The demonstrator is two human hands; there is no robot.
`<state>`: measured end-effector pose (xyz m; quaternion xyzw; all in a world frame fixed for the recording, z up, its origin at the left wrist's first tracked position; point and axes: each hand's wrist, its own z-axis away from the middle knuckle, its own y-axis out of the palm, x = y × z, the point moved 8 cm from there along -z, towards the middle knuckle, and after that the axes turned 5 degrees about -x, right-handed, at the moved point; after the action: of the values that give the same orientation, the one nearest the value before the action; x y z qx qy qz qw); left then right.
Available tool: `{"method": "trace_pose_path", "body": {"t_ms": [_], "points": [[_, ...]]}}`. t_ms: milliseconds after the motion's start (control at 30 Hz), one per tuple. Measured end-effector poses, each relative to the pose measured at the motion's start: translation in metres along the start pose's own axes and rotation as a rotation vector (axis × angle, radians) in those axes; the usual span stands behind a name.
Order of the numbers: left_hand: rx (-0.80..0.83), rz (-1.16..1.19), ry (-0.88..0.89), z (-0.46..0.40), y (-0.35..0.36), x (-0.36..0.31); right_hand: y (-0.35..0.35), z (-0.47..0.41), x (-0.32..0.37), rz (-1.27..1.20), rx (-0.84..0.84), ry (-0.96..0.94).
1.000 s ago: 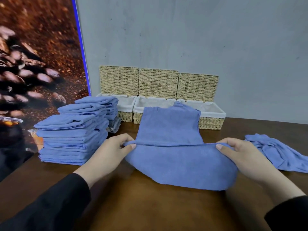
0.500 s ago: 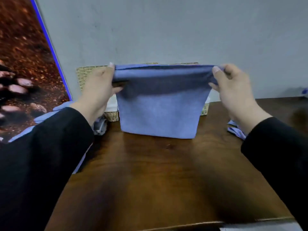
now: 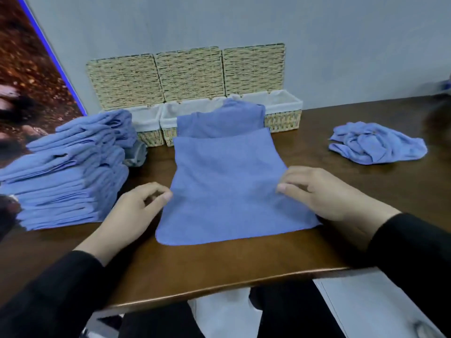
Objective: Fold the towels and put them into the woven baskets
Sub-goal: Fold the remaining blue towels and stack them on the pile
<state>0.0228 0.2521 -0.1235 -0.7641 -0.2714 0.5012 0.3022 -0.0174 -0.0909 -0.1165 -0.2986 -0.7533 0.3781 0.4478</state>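
Note:
A blue towel [image 3: 227, 186] lies flat on the brown table [image 3: 219, 262], folded over itself. Its far end rides up against the woven baskets. My left hand [image 3: 136, 213] is at the towel's left edge, thumb and forefinger pinching the fabric. My right hand [image 3: 324, 193] lies on the right edge with curled fingers pinching the cloth. Three woven baskets with white liners stand open at the wall: left [image 3: 148, 139], middle [image 3: 169, 118], right [image 3: 283, 119]. No towel shows inside them; the flat towel's far end hides part of the middle and right ones.
A tall stack of folded blue towels [image 3: 68, 181] fills the left side. A grey rolled cloth [image 3: 136, 154] lies beside it. One crumpled blue towel [image 3: 375, 145] sits at the right. The table's front edge runs just below my wrists.
Half a second ago both hands held the folded towel up in front of the baskets. The towel now lies on the table, and my hands have come down to its side edges.

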Motion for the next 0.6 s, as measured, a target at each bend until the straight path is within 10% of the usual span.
{"method": "trace_pose_path", "body": {"t_ms": [167,600], "points": [[0.357,-0.284,0.147,0.003,0.042,0.002,0.037,-0.02,0.001,0.072,0.158,0.023],[0.155,-0.328,0.148,-0.044,0.032,-0.016,0.04,-0.04,-0.002,0.184,0.174,0.027]]}}
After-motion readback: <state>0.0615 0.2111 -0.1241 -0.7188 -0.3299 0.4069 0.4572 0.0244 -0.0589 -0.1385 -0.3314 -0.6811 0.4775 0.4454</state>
